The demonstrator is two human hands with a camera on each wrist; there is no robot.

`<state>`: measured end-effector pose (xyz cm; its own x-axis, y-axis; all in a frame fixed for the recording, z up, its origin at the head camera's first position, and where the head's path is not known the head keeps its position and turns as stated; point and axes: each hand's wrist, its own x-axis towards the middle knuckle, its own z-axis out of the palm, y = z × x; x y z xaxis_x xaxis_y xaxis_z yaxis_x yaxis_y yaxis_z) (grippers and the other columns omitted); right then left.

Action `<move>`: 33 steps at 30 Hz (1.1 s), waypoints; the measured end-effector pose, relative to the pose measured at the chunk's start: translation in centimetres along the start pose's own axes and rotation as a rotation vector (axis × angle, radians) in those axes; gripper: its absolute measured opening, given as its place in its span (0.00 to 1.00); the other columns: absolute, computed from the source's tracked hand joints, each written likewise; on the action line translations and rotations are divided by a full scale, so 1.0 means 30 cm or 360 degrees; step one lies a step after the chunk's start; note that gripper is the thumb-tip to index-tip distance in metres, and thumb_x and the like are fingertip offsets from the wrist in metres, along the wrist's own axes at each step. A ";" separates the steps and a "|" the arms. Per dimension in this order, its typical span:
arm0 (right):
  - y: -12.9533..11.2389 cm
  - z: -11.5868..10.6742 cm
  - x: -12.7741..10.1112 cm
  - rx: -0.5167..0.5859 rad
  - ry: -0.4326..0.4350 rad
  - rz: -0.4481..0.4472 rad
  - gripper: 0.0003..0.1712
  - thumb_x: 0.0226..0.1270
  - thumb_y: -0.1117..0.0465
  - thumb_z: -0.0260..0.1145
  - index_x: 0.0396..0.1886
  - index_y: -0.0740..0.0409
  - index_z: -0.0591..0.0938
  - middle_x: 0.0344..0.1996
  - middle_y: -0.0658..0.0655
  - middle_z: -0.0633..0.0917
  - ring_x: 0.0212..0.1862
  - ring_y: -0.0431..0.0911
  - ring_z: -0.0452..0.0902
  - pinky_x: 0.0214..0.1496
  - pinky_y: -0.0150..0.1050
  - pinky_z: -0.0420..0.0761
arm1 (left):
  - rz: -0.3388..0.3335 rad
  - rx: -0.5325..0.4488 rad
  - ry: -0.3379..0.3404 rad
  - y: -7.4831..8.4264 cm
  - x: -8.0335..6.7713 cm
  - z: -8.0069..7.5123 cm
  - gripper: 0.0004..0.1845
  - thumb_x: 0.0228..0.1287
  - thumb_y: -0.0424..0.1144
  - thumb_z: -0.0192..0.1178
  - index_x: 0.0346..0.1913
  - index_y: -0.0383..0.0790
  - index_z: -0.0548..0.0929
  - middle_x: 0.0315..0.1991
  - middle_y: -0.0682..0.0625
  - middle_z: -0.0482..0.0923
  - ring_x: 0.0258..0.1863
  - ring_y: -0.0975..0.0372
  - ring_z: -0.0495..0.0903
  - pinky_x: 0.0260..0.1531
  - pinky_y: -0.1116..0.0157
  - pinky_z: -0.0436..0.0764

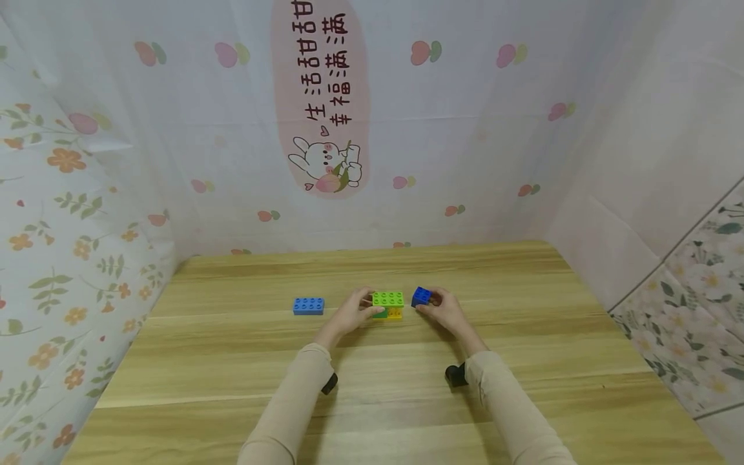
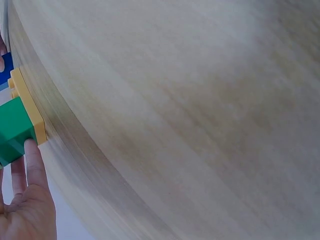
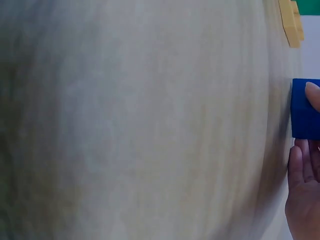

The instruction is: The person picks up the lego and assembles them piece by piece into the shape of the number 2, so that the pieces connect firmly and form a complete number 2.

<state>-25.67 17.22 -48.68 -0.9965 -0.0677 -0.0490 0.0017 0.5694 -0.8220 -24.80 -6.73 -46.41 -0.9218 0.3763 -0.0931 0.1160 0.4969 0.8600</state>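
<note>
- Centrally placed on the table, between the two hands, stands a small stack: lime-green brick uppermost, green brick beneath its left part, yellow brick lowest.
- Just right of the stack, and apart from it, is the dark blue brick, slightly turned; whether its base meets the table cannot be told from these angles.
- Handling, as judged: all pieces appear to be moulded plastic, light, stiff and hard to damage; smooth walls may slip under a loose pinch, and pressed joints could part if levered sideways.
- Recommended hold: opposite side walls, low on the piece, leaving the studs uncovered.
- The left hand is closed upon the stack's left end, gripping the green brick, with the thumb at the near side.
- The right hand pinches the dark blue brick from its right, thumb on the near wall, remaining fingers partly hidden.
- Both forearms reach forward and converge, with wrists angled inward.
- Further out, left of the left hand, the light blue brick lies studs up, untouched.
</note>
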 end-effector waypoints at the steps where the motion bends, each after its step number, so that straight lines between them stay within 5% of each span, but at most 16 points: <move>1: 0.002 0.000 0.000 0.0010 0.0007 0.0006 0.32 0.57 0.63 0.66 0.59 0.71 0.67 0.52 0.72 0.75 0.53 0.61 0.73 0.56 0.50 0.76 | 0.0005 0.0000 0.0002 0.000 0.000 0.000 0.23 0.63 0.43 0.56 0.61 0.43 0.68 0.55 0.41 0.69 0.55 0.50 0.71 0.55 0.54 0.74; 15: -0.010 -0.029 -0.009 0.0053 0.0029 0.0104 0.34 0.56 0.60 0.67 0.59 0.70 0.67 0.52 0.70 0.75 0.52 0.58 0.73 0.55 0.49 0.76 | -0.0008 -0.0035 -0.0007 -0.005 0.001 0.004 0.24 0.63 0.45 0.56 0.61 0.44 0.68 0.55 0.42 0.70 0.56 0.51 0.70 0.53 0.55 0.75; 33: -0.077 -0.061 -0.015 0.0070 -0.0015 -0.0013 0.33 0.58 0.58 0.66 0.59 0.70 0.68 0.52 0.69 0.76 0.54 0.58 0.73 0.57 0.49 0.75 | -0.0008 -0.0036 -0.0010 -0.005 0.000 0.001 0.23 0.64 0.45 0.55 0.60 0.43 0.68 0.55 0.42 0.69 0.56 0.50 0.70 0.55 0.54 0.74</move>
<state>-25.36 17.44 -45.72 -0.9957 -0.0799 -0.0474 -0.0024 0.5323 -0.8466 -24.81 -6.77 -46.55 -0.9199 0.3790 -0.1006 0.1029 0.4807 0.8708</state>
